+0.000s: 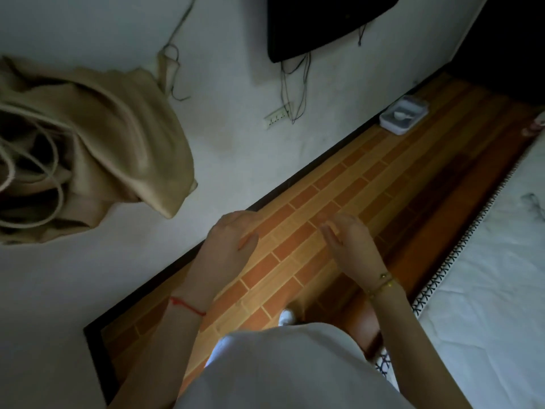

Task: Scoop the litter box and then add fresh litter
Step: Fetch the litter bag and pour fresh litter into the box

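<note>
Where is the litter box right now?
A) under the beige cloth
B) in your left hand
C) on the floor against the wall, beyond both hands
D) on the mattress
C: the litter box sits on the floor by the wall, far past the left hand and right hand, which hold nothing.

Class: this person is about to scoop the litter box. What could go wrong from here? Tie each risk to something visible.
1. The pale rectangular plastic litter box sits far off down a narrow, dim strip of brick-patterned floor; a stumble is possible.
2. Thin black cables dangle down the wall beside that path and might snag an arm.
3. The white mattress lies close by; scattered litter could land on it.
</note>
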Demonstrator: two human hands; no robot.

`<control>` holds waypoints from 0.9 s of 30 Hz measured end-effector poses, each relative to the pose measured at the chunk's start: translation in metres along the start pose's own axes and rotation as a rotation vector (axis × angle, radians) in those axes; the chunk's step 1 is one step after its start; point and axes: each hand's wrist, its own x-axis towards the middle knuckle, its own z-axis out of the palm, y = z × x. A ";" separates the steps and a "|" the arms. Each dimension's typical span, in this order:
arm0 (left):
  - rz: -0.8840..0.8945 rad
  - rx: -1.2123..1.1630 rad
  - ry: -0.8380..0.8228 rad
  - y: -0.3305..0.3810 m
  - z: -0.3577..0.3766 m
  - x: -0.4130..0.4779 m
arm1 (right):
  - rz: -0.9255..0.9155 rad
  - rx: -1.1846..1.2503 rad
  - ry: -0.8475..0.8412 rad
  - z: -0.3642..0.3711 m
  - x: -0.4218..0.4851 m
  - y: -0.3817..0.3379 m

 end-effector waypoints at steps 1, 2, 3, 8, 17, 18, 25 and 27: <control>0.011 0.001 -0.006 0.003 0.002 0.021 | 0.018 -0.005 0.004 -0.007 0.014 0.007; 0.019 -0.004 -0.015 0.006 0.005 0.040 | 0.035 -0.012 0.011 -0.013 0.026 0.014; 0.031 -0.008 -0.021 0.010 0.008 0.058 | 0.047 -0.019 0.022 -0.019 0.038 0.022; 0.065 -0.040 -0.066 0.021 0.028 0.136 | 0.139 -0.026 0.055 -0.040 0.081 0.054; 0.208 -0.113 -0.258 0.043 0.081 0.284 | 0.344 0.026 0.158 -0.062 0.148 0.126; 0.231 -0.112 -0.275 0.047 0.087 0.303 | 0.363 0.024 0.166 -0.064 0.158 0.134; 0.369 -0.115 -0.344 0.079 0.123 0.452 | 0.494 -0.016 0.271 -0.094 0.254 0.198; 0.390 -0.112 -0.352 0.090 0.131 0.494 | 0.515 -0.023 0.305 -0.108 0.283 0.213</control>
